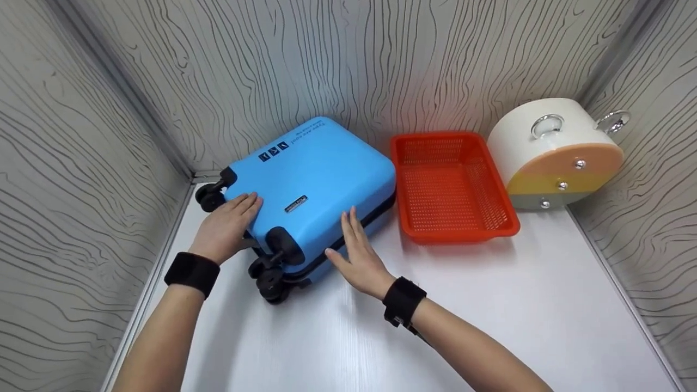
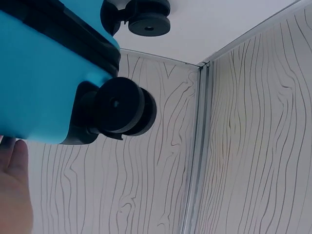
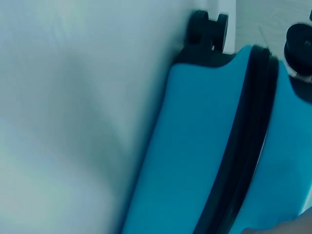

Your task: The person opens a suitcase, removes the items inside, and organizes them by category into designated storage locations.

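— While the blue suitcase (image 1: 313, 179) lies flat at the back left of the white bench (image 1: 490, 316), what are the hands doing?

— The left hand (image 1: 228, 226) rests flat on the shell's near left corner, fingers straight, gripping nothing. The right hand (image 1: 356, 253) is also released, fingers straight and pointing up against the suitcase's near right side, by the black seam.

— What crowds the suitcase?

— Its black wheels (image 1: 269, 275) stick out toward the person between the two hands; another wheel (image 1: 209, 196) sits at the far left, close to the left wall (image 1: 71, 190). The left wrist view shows a wheel (image 2: 119, 105) right by the wall corner.

— And on the right?

— An orange mesh basket (image 1: 493, 185) stands just beside the suitcase, nearly touching its right edge. Past it, in the back right corner, a white round box (image 1: 550, 152) with metal ring handles and a peach, yellow and grey face leans against the wall.

— Anything on the suitcase?

— A small label (image 1: 295, 203) and printed marks (image 1: 273, 151) on the top shell.
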Tool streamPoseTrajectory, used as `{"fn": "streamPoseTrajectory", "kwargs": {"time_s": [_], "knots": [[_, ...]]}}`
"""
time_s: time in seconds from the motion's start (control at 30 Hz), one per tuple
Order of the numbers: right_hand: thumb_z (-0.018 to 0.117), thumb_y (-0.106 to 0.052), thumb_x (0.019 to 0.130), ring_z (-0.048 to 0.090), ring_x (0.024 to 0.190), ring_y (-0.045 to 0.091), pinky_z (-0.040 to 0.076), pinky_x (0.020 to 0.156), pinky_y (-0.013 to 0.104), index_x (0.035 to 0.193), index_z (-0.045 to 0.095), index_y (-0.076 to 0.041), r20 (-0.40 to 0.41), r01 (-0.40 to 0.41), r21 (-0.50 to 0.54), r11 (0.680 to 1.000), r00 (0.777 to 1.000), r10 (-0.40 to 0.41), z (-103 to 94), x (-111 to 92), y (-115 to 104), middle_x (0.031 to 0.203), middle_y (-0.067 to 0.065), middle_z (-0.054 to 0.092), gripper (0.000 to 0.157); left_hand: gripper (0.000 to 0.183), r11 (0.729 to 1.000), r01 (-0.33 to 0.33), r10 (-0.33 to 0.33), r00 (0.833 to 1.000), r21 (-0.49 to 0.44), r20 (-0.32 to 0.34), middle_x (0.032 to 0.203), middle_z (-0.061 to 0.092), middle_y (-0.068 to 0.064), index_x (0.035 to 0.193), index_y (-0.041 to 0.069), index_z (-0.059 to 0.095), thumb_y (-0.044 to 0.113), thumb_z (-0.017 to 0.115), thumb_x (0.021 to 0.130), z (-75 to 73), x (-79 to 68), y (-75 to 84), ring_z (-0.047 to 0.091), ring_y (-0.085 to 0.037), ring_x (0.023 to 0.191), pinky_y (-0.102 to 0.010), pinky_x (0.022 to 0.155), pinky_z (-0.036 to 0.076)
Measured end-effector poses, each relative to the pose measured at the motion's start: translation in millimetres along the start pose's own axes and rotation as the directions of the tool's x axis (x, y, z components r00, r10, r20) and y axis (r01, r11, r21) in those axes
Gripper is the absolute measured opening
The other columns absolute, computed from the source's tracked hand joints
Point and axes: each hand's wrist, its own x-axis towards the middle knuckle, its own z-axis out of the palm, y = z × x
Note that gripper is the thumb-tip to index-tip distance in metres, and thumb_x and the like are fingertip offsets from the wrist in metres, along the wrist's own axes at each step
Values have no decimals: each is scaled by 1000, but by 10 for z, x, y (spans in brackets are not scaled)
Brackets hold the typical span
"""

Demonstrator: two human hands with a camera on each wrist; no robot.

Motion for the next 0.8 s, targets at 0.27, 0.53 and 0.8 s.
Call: {"fn": "streamPoseTrajectory", "kwargs": {"time_s": [0.27,0.53,0.8], "knots": [[33,-54,109,-2,155,21,10,123,52,164,-1,-17,33,-32,33,999,999,31,-367,184,160,169,-2,-16,75,99,999,-52,49,993,-18,-112,155,46,-20,150,-1,48,40,94,73,71,53,204,43,-35,143,-47,115,37],[34,-53,109,2,156,24,6,123,54,165,7,-15,77,-38,69,997,996,32,-737,347,262,171,3,-6,73,96,996,-38,61,957,87,-284,139,60,-23,140,-5,59,49,93,69,188,164,532,57,-36,130,-45,108,45],[36,-58,107,3,156,22,9,124,49,165,11,-13,73,11,-43,999,997,-8,-836,352,246,171,4,0,77,92,986,41,22,931,162,-365,129,67,-22,132,-3,66,58,90,68,206,343,877,65,-36,118,-45,94,56]]}}
